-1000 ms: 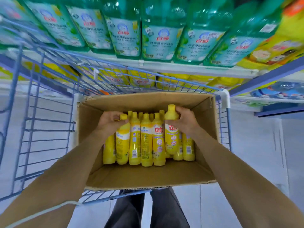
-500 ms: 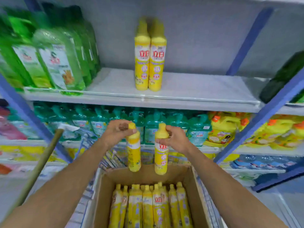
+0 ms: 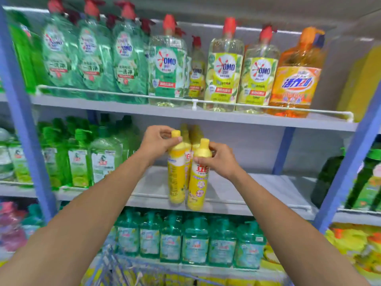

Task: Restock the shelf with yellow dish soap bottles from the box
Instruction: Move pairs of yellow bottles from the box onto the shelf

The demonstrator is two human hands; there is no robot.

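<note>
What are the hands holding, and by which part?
The left hand grips one tall yellow plastic dish soap bottle by its neck, at the cap. The right hand grips a second yellow bottle by its shoulder, under the cap.

Behind the two held bottles, more yellow bottles (image 3: 188,134) stand on the middle shelf (image 3: 257,188). Only their tops and a strip of label show, so I cannot count them. The left hand (image 3: 156,144) covers the shoulder of the left bottle (image 3: 176,176), and the right hand (image 3: 218,159) covers the neck of the right bottle (image 3: 198,182). Whether their bases rest on the shelf's front edge, I cannot tell. The small print on both labels is unreadable. The green bottles (image 3: 80,162) at the shelf's left end are blurred. The lower edge cuts off a blue wire cart (image 3: 115,269).
</note>
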